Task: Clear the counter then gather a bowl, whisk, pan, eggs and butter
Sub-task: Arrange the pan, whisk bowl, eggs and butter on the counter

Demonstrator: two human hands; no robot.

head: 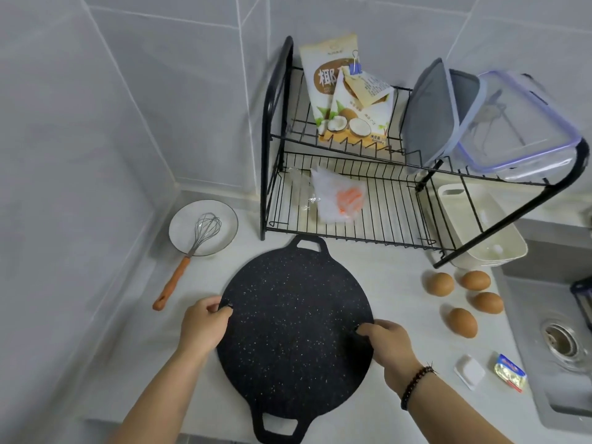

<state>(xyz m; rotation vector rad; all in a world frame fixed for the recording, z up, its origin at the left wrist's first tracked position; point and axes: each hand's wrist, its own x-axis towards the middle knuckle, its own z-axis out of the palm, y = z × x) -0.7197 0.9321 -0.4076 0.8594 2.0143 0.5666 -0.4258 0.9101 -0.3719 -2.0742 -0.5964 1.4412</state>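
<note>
Head view: my left hand [205, 322] and right hand [389, 346] pinch opposite rims of the flat, round, speckled black pan [294, 334] on the pale counter [416, 334], wire whisk [195, 248] in white bowl [224, 216] left, four brown eggs [461, 302] and foil-wrapped butter [509, 374] right.

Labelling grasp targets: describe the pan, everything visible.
The pan is a round, flat, black griddle, speckled with pale flecks, looking like nonstick coated metal. It has two loop handles, one toward the rack, one nearest the person. It lies flat on the counter, nothing on it. The left hand grips its left rim, the right hand its right rim, thumbs on top. Eggs lie apart to its right.
</note>
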